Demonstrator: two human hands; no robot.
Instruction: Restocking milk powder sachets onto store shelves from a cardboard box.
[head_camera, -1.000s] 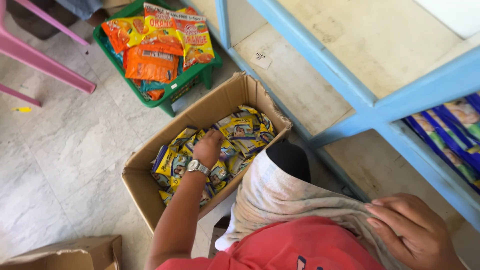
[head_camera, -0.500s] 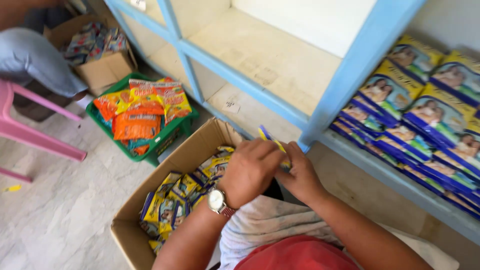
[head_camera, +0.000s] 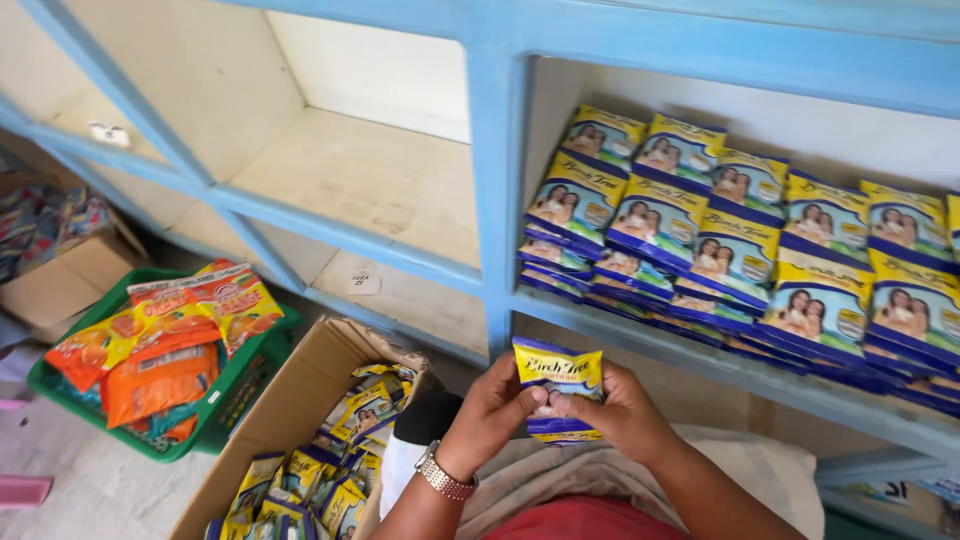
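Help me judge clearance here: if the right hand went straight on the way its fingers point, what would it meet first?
The right hand points left, onto the packet it already grips; straight past that is the left hand holding the other side. Depth hardly matters, since they share the packet.

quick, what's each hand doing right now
Left hand: closed on the yellow and blue packet.
Right hand: closed on the same packet's other side.
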